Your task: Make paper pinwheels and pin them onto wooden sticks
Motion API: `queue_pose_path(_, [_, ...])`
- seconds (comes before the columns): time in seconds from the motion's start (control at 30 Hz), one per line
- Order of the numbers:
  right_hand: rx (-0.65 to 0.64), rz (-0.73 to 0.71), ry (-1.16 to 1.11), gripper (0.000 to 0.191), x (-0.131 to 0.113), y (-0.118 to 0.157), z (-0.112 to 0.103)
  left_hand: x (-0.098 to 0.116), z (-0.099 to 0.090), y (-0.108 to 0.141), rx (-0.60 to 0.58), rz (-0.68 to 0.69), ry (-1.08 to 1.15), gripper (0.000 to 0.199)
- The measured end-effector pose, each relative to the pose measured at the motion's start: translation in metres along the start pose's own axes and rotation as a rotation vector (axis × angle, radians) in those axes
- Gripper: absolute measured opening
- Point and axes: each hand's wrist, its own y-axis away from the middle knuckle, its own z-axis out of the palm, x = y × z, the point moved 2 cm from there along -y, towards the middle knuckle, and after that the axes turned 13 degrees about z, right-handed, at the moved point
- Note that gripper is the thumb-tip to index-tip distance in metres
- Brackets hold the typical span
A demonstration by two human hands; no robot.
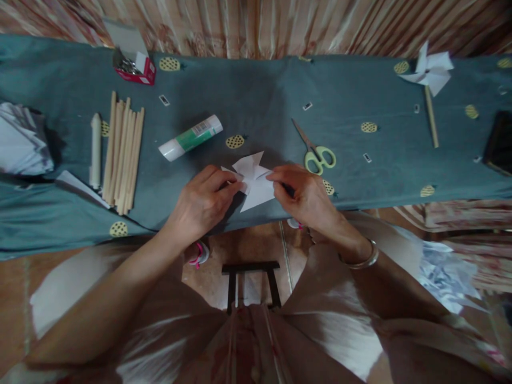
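Between my hands is a white paper pinwheel [256, 188], with some of its blades folded in toward the centre. My left hand [206, 200] pinches its left side between thumb and fingers. On the opposite side, my right hand [300, 192] grips the paper's right edge, its fingertips near the middle. Just beyond my right hand lie scissors [318, 154] with light green handles, their blades pointing away from me. A glue stick [191, 137] with a green label rests past my left hand.
Several wooden sticks [123, 154] lie left, beside a white pen-like tube [96, 152]. Behind them stands an open red box [140, 73] of small metal pieces. Stacked paper [22, 141] sits far left. A pinwheel on a stick [431, 74] lies far right, near a dark object [500, 141].
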Motion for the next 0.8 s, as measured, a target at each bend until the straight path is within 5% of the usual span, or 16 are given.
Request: queue_pose_path(0.8, [-0.2,-0.066,0.1,0.029,0.007,0.007,-0.013,0.019,0.01,-0.006,-0.029,0.083,-0.066,0.018])
